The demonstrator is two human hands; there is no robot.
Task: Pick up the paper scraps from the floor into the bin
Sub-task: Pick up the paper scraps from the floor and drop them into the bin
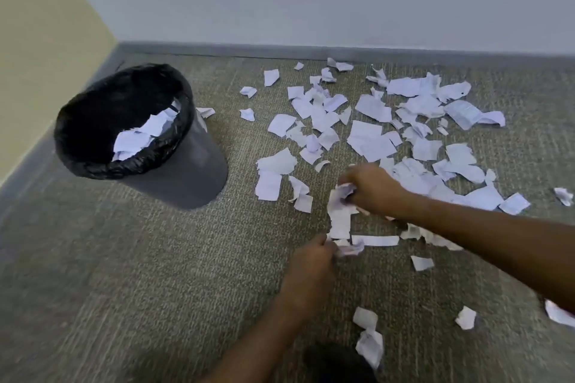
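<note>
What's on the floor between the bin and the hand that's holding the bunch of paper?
In the head view, a few loose paper scraps lie on the carpet between the bin and the right hand.

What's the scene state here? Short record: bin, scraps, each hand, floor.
bin: grey bin with black liner, upright near the wall corner, some paper already inside
scraps: many white paper scraps spread on the carpet, right of the bin
right hand: right hand holds a crumpled bunch of scraps
left hand: left hand pinches a scrap at floor level
floor: grey carpet
</note>
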